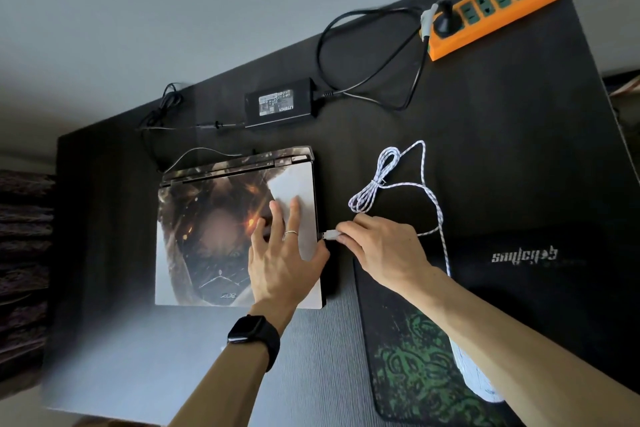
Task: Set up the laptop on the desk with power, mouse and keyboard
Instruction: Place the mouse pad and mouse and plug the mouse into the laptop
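— Our right fingers (346, 230) are pinched together on the USB plug (330, 235) of the white braided cable (438, 215), metal tip pointing left at the right edge of the laptop (214, 236). How do we stand on alignment?

— The plug's long axis runs left-right, square to that edge, and the tip sits just beside it — whether it has entered a port we cannot tell, since the side wall is in shadow. Our right hand (384, 250) is the nearer one for the push; our left hand (287, 253) lies flat on the closed lid, fingers spread apart and clamped on nothing, thumb at the right edge just below the plug.

— So the left braces while the right slides leftward?

— That is our reading. The laptop could skid left on the desk (485, 135) otherwise, and there is bare desk on that side for it to go.

— Room on the right?

— Enough. The cable loops loosely toward the far side and trails back near, over the mouse pad (408, 357), to a white shape at the near right, probably the mouse (474, 378). Nothing looks taut.

— And power?

— The power brick (280, 107) lies beyond the laptop, its lead plugged into the orange power strip (498, 3) at the far right — no keyboard in view that we can make out
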Demonstrator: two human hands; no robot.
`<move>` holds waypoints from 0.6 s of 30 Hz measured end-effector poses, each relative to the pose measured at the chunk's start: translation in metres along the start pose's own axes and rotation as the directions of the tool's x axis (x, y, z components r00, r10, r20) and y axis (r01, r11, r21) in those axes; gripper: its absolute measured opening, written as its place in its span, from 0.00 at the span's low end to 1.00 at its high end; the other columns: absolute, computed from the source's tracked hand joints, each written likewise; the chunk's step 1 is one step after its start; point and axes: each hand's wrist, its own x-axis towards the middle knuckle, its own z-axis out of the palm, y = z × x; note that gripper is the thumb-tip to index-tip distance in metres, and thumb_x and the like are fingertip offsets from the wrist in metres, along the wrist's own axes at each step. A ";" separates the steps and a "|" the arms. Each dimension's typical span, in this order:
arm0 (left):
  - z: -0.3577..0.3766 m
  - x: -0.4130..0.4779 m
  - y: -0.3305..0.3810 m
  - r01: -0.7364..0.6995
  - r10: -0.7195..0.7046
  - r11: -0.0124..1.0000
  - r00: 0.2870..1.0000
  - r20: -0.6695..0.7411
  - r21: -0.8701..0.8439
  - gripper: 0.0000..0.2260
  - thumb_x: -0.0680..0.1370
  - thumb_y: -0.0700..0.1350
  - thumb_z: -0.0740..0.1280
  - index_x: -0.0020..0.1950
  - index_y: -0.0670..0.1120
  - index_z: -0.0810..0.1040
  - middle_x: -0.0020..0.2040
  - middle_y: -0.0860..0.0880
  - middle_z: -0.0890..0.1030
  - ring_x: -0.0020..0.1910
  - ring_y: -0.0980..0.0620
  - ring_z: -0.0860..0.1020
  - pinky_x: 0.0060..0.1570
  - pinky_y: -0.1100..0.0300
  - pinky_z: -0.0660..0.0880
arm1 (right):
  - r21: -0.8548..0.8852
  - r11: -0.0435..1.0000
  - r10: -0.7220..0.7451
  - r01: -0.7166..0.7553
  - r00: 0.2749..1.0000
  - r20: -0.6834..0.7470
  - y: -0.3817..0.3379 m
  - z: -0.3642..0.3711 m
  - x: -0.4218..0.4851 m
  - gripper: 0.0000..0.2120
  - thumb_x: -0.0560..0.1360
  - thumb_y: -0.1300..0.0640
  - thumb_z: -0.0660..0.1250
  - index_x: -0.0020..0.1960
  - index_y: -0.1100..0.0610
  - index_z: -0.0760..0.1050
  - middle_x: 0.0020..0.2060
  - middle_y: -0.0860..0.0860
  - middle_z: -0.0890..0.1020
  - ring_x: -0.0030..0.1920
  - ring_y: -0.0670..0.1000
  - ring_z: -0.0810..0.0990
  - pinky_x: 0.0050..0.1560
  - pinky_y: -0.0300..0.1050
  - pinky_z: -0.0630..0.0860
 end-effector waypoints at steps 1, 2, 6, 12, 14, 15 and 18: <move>0.000 0.000 -0.001 -0.002 0.002 1.000 1.000 -0.005 0.003 0.36 0.76 0.68 0.47 0.81 0.52 0.54 0.79 0.44 0.62 0.74 0.40 0.66 0.72 0.46 0.62 | 0.001 1.000 -0.020 0.020 1.000 -0.003 0.001 -0.001 0.000 0.13 0.83 0.44 0.57 0.53 0.45 0.79 0.37 0.46 0.77 0.33 0.48 0.77 0.25 0.40 0.59; 0.001 -0.001 -0.001 -0.011 0.011 1.000 1.000 -0.016 0.004 0.36 0.77 0.68 0.49 0.81 0.51 0.55 0.79 0.43 0.62 0.74 0.40 0.67 0.72 0.47 0.61 | 0.003 1.000 -0.027 0.027 1.000 -0.011 0.002 -0.001 0.000 0.12 0.83 0.44 0.58 0.53 0.45 0.79 0.37 0.46 0.77 0.33 0.48 0.77 0.24 0.40 0.60; 0.003 -0.003 -0.002 -0.018 0.016 1.000 0.998 -0.066 -0.021 0.36 0.76 0.64 0.58 0.80 0.50 0.58 0.78 0.43 0.64 0.72 0.39 0.68 0.73 0.47 0.61 | -0.003 0.999 0.041 -0.041 0.997 -0.062 -0.002 0.003 0.003 0.11 0.83 0.45 0.59 0.54 0.45 0.79 0.38 0.45 0.79 0.32 0.47 0.77 0.23 0.40 0.62; 0.007 -0.003 0.003 0.017 -0.024 0.997 0.996 -0.089 -0.078 0.35 0.75 0.64 0.59 0.80 0.52 0.60 0.77 0.44 0.66 0.71 0.38 0.69 0.69 0.44 0.66 | -0.008 0.996 -0.092 0.091 0.994 -0.053 0.004 0.000 0.001 0.11 0.84 0.45 0.59 0.55 0.45 0.78 0.38 0.45 0.78 0.33 0.47 0.76 0.23 0.43 0.66; 0.008 -0.004 0.002 0.014 -0.023 0.996 0.994 -0.104 -0.085 0.35 0.75 0.64 0.58 0.80 0.52 0.61 0.77 0.44 0.66 0.70 0.38 0.70 0.68 0.43 0.67 | -0.024 0.995 -0.102 0.100 0.993 -0.058 0.005 -0.002 0.001 0.11 0.84 0.45 0.59 0.55 0.45 0.78 0.38 0.45 0.77 0.33 0.48 0.75 0.23 0.44 0.68; 0.008 -0.004 0.001 0.012 -0.021 0.996 0.994 -0.109 -0.085 0.34 0.76 0.65 0.57 0.80 0.51 0.60 0.77 0.44 0.66 0.70 0.38 0.70 0.69 0.43 0.66 | -0.034 0.995 -0.093 0.091 0.994 -0.065 0.005 -0.001 0.001 0.11 0.84 0.45 0.59 0.55 0.45 0.79 0.38 0.45 0.78 0.33 0.48 0.75 0.23 0.43 0.67; 0.007 -0.004 0.002 0.009 -0.015 0.997 0.995 -0.098 -0.070 0.35 0.77 0.67 0.53 0.80 0.51 0.59 0.77 0.44 0.65 0.71 0.38 0.69 0.69 0.43 0.66 | -0.045 0.995 -0.092 0.088 0.992 -0.087 0.002 0.006 -0.001 0.10 0.83 0.45 0.62 0.51 0.48 0.80 0.43 0.44 0.79 0.35 0.49 0.74 0.27 0.43 0.69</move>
